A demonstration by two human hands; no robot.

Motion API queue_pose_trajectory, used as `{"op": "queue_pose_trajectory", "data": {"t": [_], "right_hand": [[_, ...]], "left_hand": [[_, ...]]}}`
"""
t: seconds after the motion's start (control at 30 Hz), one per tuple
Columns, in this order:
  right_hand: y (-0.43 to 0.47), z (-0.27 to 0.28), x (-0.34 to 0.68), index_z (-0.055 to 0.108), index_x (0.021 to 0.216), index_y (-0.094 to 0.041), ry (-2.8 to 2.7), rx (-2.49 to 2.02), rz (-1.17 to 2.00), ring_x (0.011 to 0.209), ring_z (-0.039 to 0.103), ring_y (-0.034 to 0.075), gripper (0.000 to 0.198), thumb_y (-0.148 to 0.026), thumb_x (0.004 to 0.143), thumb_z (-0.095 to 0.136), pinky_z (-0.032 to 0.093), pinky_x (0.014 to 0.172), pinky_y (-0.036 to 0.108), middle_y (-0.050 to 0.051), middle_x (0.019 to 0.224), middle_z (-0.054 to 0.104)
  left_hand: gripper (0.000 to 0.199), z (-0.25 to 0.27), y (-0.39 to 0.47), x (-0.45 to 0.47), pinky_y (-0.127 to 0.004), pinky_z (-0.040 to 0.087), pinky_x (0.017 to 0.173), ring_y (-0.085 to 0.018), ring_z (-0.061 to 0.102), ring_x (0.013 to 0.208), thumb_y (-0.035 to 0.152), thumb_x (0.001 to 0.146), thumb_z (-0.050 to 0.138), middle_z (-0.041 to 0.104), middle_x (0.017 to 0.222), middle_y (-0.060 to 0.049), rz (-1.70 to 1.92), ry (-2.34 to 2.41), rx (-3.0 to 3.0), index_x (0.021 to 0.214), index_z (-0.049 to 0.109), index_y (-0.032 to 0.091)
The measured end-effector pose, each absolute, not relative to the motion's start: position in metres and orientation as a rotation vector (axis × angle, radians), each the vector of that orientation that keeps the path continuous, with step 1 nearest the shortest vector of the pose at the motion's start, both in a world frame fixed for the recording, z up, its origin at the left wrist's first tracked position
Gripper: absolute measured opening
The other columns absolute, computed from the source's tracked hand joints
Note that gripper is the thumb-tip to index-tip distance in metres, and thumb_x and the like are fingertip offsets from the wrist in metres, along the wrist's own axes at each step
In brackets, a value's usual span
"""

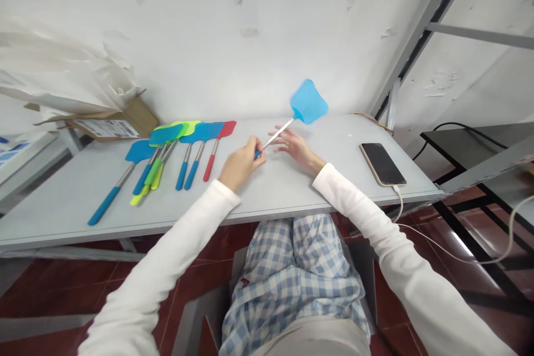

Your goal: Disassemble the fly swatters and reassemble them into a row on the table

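A blue fly swatter [309,102] is held over the table, tilted up to the right, with its square head near the wall. My left hand [244,162] is closed round its blue handle, most of which the fingers hide. Beside the pale shaft is my right hand [295,148], fingers spread; whether they touch the shaft I cannot tell. Several more swatters lie to the left: a red swatter [209,167], a blue swatter [192,174] next to it, an overlapping pile with a green swatter [154,170], and a separate blue swatter [104,207] farthest left.
A phone [382,163] with a white charging cable [399,204] lies at the right of the grey table [267,200]. An open cardboard box [112,122] stands at the back left. Behind rises a white wall [200,39]; a metal frame [417,44] is at right.
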State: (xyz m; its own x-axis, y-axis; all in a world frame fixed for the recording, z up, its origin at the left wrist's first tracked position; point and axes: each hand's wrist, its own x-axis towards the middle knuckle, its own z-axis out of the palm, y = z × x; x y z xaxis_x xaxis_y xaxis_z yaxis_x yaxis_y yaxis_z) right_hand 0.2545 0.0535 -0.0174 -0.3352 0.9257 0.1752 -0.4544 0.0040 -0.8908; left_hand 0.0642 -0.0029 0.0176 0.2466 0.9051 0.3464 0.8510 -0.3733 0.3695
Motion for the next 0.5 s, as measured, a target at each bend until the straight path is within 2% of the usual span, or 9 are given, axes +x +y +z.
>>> {"op": "queue_pose_trajectory", "data": {"t": [0.07,0.17,0.23,0.33,0.4,0.5], "right_hand": [[0.056,-0.009,0.261,0.059,0.100,-0.021,-0.974,-0.633,1.453,0.091,0.070,0.016,0.022,-0.042,0.093,0.057,0.058,0.081,0.029,0.004,0.107,0.073],[0.064,-0.004,0.273,0.053,0.099,-0.022,-0.789,-0.704,1.310,0.077,0.071,0.016,0.038,-0.057,0.099,0.040,0.058,0.073,0.030,0.005,0.090,0.074],[0.069,-0.004,0.281,0.048,0.102,-0.023,-0.709,-0.736,1.231,0.068,0.069,0.016,0.038,-0.056,0.102,0.030,0.056,0.064,0.028,0.003,0.082,0.073],[0.075,-0.008,0.289,0.045,0.102,-0.023,-0.642,-0.782,1.160,0.061,0.067,0.015,0.034,-0.052,0.104,0.027,0.053,0.056,0.025,0.002,0.076,0.073],[0.077,-0.009,0.292,0.048,0.100,-0.023,-0.659,-0.778,1.160,0.061,0.066,0.014,0.032,-0.050,0.103,0.032,0.052,0.055,0.025,0.002,0.078,0.073],[0.076,-0.008,0.297,0.056,0.096,-0.021,-0.728,-0.738,1.204,0.070,0.068,0.014,0.025,-0.044,0.100,0.046,0.054,0.061,0.025,0.002,0.086,0.074]], "left_hand": [[0.019,0.006,0.012,0.083,-0.026,0.036,0.061,-0.018,0.063,0.071,0.029,0.088,0.056,0.067,0.090,-0.004,0.751,1.623,2.357,0.103,0.049,0.020],[0.027,-0.011,0.036,0.106,-0.023,0.035,0.058,-0.014,0.055,0.058,0.032,0.090,0.056,0.061,0.073,0.002,0.796,1.394,2.125,0.112,0.045,0.021],[0.027,-0.020,0.048,0.116,-0.021,0.032,0.050,-0.010,0.044,0.046,0.035,0.092,0.053,0.053,0.061,0.008,0.727,1.168,1.896,0.114,0.043,0.021],[0.027,-0.027,0.056,0.124,-0.019,0.020,0.038,-0.005,0.030,0.035,0.042,0.092,0.055,0.049,0.057,0.009,0.596,0.933,1.639,0.105,0.048,0.020],[0.032,-0.028,0.055,0.123,-0.018,0.018,0.035,-0.004,0.029,0.033,0.048,0.090,0.060,0.051,0.059,0.008,0.589,0.835,1.555,0.100,0.050,0.019],[0.036,-0.027,0.053,0.118,-0.017,0.023,0.033,-0.003,0.035,0.034,0.050,0.087,0.063,0.052,0.061,0.006,0.610,0.731,1.448,0.099,0.053,0.018]]}}
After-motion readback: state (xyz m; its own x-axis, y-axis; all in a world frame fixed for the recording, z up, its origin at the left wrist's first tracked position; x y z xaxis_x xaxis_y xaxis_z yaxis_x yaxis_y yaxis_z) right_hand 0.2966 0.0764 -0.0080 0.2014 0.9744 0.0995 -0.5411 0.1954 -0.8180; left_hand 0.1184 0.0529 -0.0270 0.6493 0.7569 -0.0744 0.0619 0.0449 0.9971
